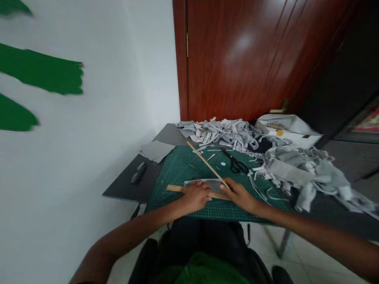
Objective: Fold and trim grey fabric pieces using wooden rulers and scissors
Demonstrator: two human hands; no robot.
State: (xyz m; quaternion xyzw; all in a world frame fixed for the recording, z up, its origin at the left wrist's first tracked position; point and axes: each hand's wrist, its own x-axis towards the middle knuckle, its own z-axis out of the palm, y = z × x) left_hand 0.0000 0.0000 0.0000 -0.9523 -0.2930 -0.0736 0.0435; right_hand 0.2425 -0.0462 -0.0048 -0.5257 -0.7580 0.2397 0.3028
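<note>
Here we are at the green gridded cutting mat [174, 169], and it all hangs on how two lengths of wood lie to each other. Our right hand [237, 194] is closed round the near end of a long thin pale wooden stick [207, 163], which slants away from us, its free end pointing far and left. Beneath that, a flat pale wooden strip [175, 188] runs left to right, almost square to us, across a piece of grey cloth [213, 184] on the mat. The cloth shows along the strip's far side, just left of our right hand's grip.

Our left hand [197, 194] is the nearer to the strip's middle, laid right over it, fingers bent; we cannot tell whether it pinches the wood or merely rests on it. Our right hand sits by the strip's right end, and whether it touches there we can't make out. Far and right of that hand, the black-handled scissors [237, 165] lie apart.
</note>
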